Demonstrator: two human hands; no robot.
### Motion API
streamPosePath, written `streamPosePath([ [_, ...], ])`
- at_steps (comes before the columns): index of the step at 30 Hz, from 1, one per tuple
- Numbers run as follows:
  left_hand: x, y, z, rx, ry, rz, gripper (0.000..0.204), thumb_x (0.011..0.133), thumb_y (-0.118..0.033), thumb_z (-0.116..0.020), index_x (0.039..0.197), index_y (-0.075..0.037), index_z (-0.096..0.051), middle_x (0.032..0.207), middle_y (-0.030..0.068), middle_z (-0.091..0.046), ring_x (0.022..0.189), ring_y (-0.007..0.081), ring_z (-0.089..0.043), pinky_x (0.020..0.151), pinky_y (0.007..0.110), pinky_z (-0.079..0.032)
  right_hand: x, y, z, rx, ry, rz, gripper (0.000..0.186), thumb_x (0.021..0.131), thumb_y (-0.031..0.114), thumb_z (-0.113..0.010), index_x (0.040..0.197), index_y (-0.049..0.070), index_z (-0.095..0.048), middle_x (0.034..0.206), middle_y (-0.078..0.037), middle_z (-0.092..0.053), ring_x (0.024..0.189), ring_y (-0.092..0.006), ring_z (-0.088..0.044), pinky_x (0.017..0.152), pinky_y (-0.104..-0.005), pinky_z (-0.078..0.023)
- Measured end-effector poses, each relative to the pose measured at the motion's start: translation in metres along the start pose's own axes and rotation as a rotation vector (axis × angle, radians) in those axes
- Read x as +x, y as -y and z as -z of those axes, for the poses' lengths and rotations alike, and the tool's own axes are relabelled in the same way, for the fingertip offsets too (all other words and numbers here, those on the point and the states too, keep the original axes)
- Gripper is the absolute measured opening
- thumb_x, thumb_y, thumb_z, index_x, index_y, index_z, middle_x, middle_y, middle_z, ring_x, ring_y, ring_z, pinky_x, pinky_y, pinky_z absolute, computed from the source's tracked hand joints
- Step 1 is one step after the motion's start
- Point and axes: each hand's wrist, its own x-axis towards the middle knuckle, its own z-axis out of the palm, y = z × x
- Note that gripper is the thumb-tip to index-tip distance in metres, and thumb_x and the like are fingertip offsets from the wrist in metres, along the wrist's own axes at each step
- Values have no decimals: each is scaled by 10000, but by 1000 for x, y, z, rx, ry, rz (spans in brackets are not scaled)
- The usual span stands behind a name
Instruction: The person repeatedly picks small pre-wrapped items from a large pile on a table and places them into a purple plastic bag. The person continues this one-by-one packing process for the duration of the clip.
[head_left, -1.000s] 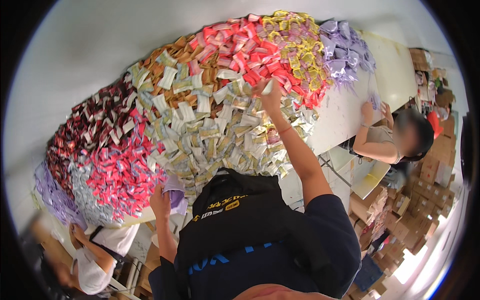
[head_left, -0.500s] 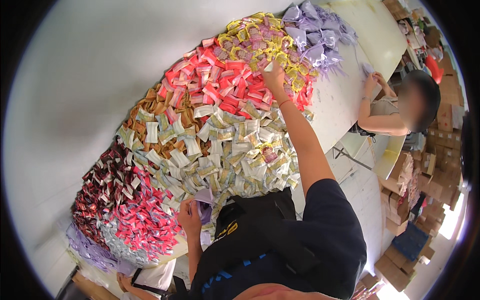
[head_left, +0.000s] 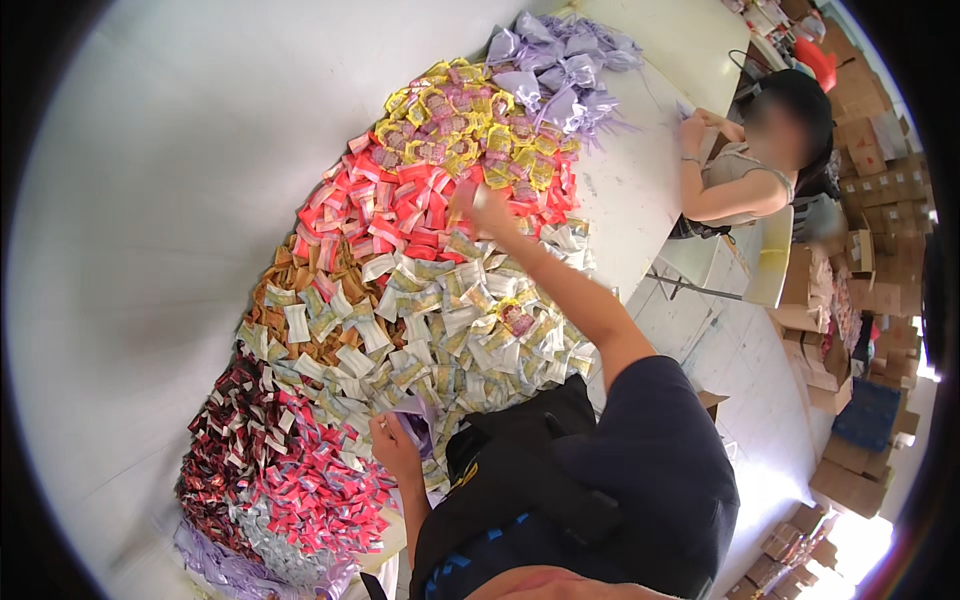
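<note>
While the right hand [head_left: 487,208] stretches far out over the long white table [head_left: 640,190], its fingers bend down onto the heap of red crinkled foil sachets [head_left: 395,205], right where that heap meets the pale green-and-white sachets [head_left: 450,330] lying nearer the body. Whether those fingers have closed on a sachet cannot be told; the hand is blurred and seen from behind. Beyond the fingertips lies the patch of yellow-edged sachets [head_left: 450,130], and further out the pile of lilac ribbon bows [head_left: 560,65].

The left hand [head_left: 392,445] stays close to the body, curled around a small lilac pouch [head_left: 418,415], with its mouth seemingly held open just above the thumb. Beside that grip, toward the table's near end, spread the dark maroon and pink sachets [head_left: 270,470].

Judging from this, the pick goes best if the fingertips pinch a single red sachet by its crimped end rather than raking the heap, so colours do not mix across the border. The pouch should be kept steady and open.

A second person [head_left: 740,170] sits at the far side, hands busy near the table's edge.
</note>
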Motion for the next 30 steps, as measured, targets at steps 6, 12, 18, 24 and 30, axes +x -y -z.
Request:
streamPosePath([
  [6, -11, -9, -14, -296, 105, -142, 147, 879, -133, -565, 881, 7, -608, 582, -15, -485, 525, 48, -404, 472, 218, -311, -279, 20, -74, 904, 1289, -736, 242, 843, 224, -546, 714, 36, -626, 664, -41, -616, 513, -127, -556, 432, -267, -436],
  [12, -50, -1, -4, -392, 44, -242, 127, 846, -93, -606, 877, 14, -665, 707, 34, -629, 601, 68, -538, 535, 220, -414, -312, 10, -81, 1116, 1084, -698, 178, 838, 174, -543, 705, 56, -544, 597, -15, -549, 462, -119, -507, 410, -244, -417],
  [18, -92, -26, -16, -253, -35, -419, 125, 849, -87, -597, 916, -10, -669, 784, 130, -671, 639, 156, -648, 570, 258, -487, -313, -17, -122, 1297, 687, -761, 134, 807, 76, -425, 751, 3, -522, 660, -124, -573, 549, -220, -563, 467, -353, -469],
  [24, -95, -27, -17, -154, -178, -478, 125, 869, -111, -583, 901, -9, -647, 667, 100, -631, 535, 138, -574, 512, 260, -444, -315, -28, -161, 905, 591, -75, 251, 793, 194, -503, 812, -47, -573, 698, -148, -585, 622, -276, -571, 540, -398, -449],
  [30, -71, -7, -34, -222, -234, -343, 160, 882, -148, -576, 820, -1, -591, 607, 84, -578, 498, 144, -519, 481, 267, -405, -302, -30, -167, 715, 589, -266, 327, 757, 245, -638, 961, -7, -599, 867, -57, -615, 753, -156, -574, 633, -307, -453],
])
